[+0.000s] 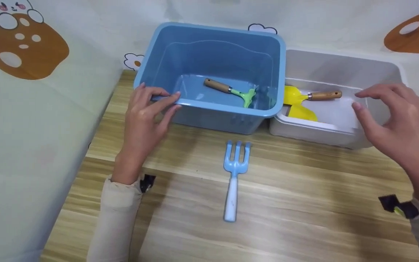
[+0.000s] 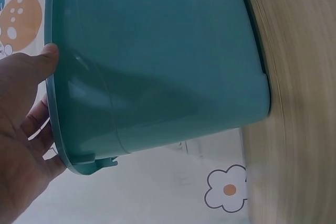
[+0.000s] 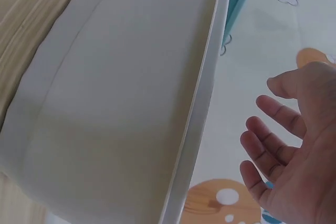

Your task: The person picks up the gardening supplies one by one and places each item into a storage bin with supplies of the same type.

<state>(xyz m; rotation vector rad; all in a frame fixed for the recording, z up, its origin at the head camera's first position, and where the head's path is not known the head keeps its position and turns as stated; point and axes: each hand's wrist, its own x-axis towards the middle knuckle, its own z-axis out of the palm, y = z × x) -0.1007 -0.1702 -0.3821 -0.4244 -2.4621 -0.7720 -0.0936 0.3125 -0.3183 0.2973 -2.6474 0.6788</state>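
Observation:
My left hand (image 1: 146, 116) grips the front left rim of a blue plastic bin (image 1: 209, 103), its thumb outside and its fingers over the edge. A green garden tool with a wooden handle (image 1: 217, 85) lies on that bin's floor. My right hand (image 1: 400, 118) hovers over the right part of a white bin (image 1: 315, 125), fingers parted and holding nothing. Inside the white bin are a yellow trowel (image 1: 294, 96) with a wooden handle and a second yellow blade (image 1: 302, 113). On the table before the bins lies a blue hand fork (image 1: 235, 166), tines toward the blue bin.
Both bins stand side by side on a wood-grain table (image 1: 286, 203), the blue rim overlapping the white bin's left end. Close behind them rises a pale printed sheet (image 1: 209, 14), which also covers the left side.

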